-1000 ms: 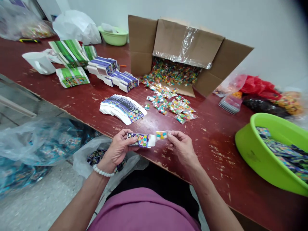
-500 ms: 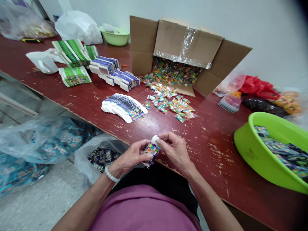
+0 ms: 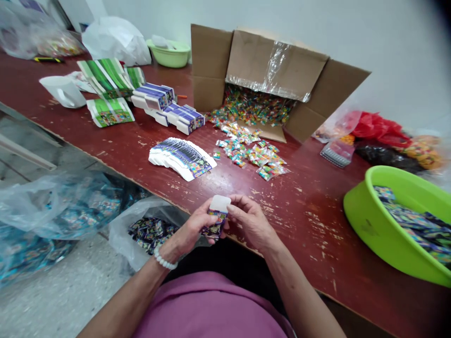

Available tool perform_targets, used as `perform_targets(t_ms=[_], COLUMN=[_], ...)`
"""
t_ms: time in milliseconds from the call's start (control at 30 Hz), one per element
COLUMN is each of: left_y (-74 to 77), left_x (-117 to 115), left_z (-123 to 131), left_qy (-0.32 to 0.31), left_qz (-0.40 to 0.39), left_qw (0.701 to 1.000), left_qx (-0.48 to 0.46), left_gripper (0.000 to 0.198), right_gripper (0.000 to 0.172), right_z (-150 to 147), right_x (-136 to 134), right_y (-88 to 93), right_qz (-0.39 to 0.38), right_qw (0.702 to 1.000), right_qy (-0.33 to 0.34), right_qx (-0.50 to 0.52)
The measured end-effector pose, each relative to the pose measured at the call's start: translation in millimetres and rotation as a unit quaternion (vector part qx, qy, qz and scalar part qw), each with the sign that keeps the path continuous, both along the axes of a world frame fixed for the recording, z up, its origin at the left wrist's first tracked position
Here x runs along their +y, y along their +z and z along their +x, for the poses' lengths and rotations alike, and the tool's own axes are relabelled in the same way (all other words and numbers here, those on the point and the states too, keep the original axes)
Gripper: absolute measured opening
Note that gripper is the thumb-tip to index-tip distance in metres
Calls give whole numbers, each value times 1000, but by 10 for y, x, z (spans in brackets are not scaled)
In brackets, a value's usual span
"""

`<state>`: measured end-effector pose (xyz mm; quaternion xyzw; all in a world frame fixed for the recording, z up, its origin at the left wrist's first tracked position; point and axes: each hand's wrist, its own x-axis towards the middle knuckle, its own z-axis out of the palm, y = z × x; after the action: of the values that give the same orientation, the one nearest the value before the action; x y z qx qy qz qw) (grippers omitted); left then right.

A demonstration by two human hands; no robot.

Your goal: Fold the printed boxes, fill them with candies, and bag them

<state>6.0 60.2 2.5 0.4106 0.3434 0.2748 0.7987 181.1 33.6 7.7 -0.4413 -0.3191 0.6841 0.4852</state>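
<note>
Between my hands, just over the table's front edge, is a small purple printed box (image 3: 215, 225) with a white flap (image 3: 220, 203) standing up at its top. My left hand (image 3: 197, 221) is closed on it, thumb across the printed front. My right hand (image 3: 248, 218) pinches its right side, with the thumb at the flap's edge; its other fingers are partly hidden behind. On the table ahead lies a fanned stack of flat printed cartons (image 3: 181, 157). Small clear candy packets (image 3: 253, 150) are scattered beyond, spilling from an open cardboard box (image 3: 278, 65) full of them.
A green basin (image 3: 373, 225) of dark printed packs stands at the right. Bundled purple cartons (image 3: 176, 112), green cartons (image 3: 109, 112) and a white mug (image 3: 62, 91) sit at the left back. Plastic bags (image 3: 137, 244) of packs lie below the table's left edge.
The white flap, earlier bent under my right fingers, now stands up flat and more visible. Both hands have shifted the box slightly left, and it is turned more upright.
</note>
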Motion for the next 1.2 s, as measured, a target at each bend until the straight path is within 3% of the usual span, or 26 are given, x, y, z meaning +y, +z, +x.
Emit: perform_targets(t_ms=[167,300,433,533,633,700,800,967,1100,1200], left_y=[28,54,84,108,119,119,110,36,-35,-38], left_x=[-15,-15,2,16,20,10,-20,-38,-6,15], left_z=[31,42,23,3,8,29,73,96,76,80], left_qy=[1,16,15,-15,3,23,43,68,21,22], left_qz=[-37,-10,-85,-146,-141,-133,-103,20,-29,-52], left_qw=[999,999,996,989,990,991,993,992,996,995], left_qx=[15,30,-5,-30,-22,-1,36,103,81,82], left_gripper=[54,45,47,56,57,55,51,51,71,73], right_gripper=[35,25,24,17,13,13,15,15,15,16], right_z=[-16,-40,9,92,143,146,117,69,60,50], right_x=[45,32,-9,-3,28,48,70,97,110,128], right_y=[37,21,25,58,85,91,78,19,-4,19], right_qz=[-4,88,171,251,324,336,298,225,185,139], right_qw=[999,988,959,912,870,863,877,900,929,953], right_qy=[32,-27,3,15,20,34,43,54,66,66], right_qx=[5,-127,-228,-325,-372,-375,-375,-369,-315,-262])
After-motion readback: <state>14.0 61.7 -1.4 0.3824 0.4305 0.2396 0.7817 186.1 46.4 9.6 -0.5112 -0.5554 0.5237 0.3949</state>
